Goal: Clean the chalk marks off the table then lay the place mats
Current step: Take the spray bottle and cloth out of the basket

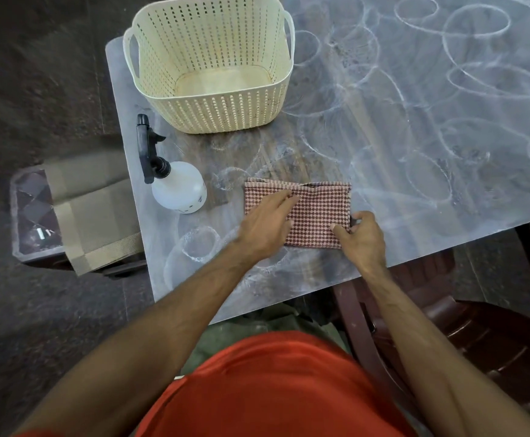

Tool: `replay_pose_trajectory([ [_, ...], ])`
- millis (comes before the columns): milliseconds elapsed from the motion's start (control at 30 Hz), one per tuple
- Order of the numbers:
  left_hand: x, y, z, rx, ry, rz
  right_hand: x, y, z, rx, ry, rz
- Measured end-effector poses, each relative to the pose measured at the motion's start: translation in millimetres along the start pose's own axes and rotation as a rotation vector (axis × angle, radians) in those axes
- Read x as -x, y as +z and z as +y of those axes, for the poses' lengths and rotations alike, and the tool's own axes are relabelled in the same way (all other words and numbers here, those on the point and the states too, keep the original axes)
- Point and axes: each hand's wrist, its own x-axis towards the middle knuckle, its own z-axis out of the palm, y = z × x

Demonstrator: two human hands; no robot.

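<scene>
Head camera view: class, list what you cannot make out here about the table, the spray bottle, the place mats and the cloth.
- Table: its far and right parts are cut off by the frame edges, so the full spread of chalk marks is unknown.
- Spray bottle: liquid level unclear through the cloudy plastic; print too small.
- Place mats: stacked, count hidden.
- Cloth: the left hand and right hand hide its near edge.

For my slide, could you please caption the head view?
Both hands, left flat, right pinching, fold a cloth on the chalk-marked table beside a spray bottle.
</scene>
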Motion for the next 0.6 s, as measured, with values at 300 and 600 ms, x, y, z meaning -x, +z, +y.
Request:
replay_pose_trajectory([
  [300,-19.6,27.4,-3.0,-0.216,0.020,-0.181,-13.4,0.1,-12.3,-0.040,0.141,-0.071],
  [600,-13.1,24.3,-7.7,0.001,0.013,-0.103,-11.6,8.2,-26.6,-0.220,0.103,-0.033],
])
